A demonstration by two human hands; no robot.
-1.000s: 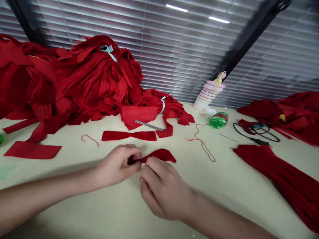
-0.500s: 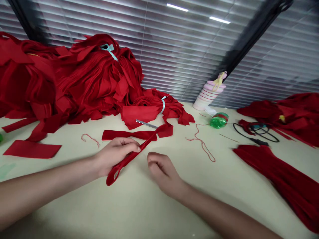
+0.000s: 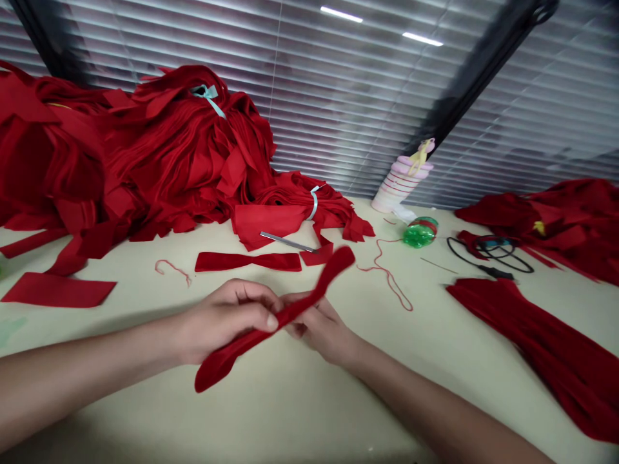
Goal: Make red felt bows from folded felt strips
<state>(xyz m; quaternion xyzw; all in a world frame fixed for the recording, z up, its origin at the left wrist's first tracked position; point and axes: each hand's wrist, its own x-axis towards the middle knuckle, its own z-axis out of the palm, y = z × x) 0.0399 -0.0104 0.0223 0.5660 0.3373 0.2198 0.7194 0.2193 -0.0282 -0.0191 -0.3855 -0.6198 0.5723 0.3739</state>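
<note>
My left hand (image 3: 236, 319) pinches a narrow-waisted red fabric bow (image 3: 316, 290) near its middle, thumb on top. The bow slants above the table, one wide end toward me and the other pointing away to the right. Behind and below it, my right hand (image 3: 322, 328) is closed, its fingertips meeting the left fingers at the waist. The bow partly covers those fingertips, so what they hold cannot be made out. Just beyond my hands lies another flat red bow (image 3: 246, 261). Farther back are a thin metal tool (image 3: 285, 241) and a folded red piece (image 3: 318, 254).
Bundled red fabric (image 3: 193, 148) is piled along the back left. To the right stand a pink-and-white thread spool (image 3: 399, 183), a green roll (image 3: 420, 232), loose red thread (image 3: 391, 283), a black cable (image 3: 498, 270) and stacked red strips (image 3: 532, 348). Blinds rise behind the table.
My right hand has come left to meet my left hand behind the bow. The held bow has swung toward me, its far end clear of the pieces on the table.
</note>
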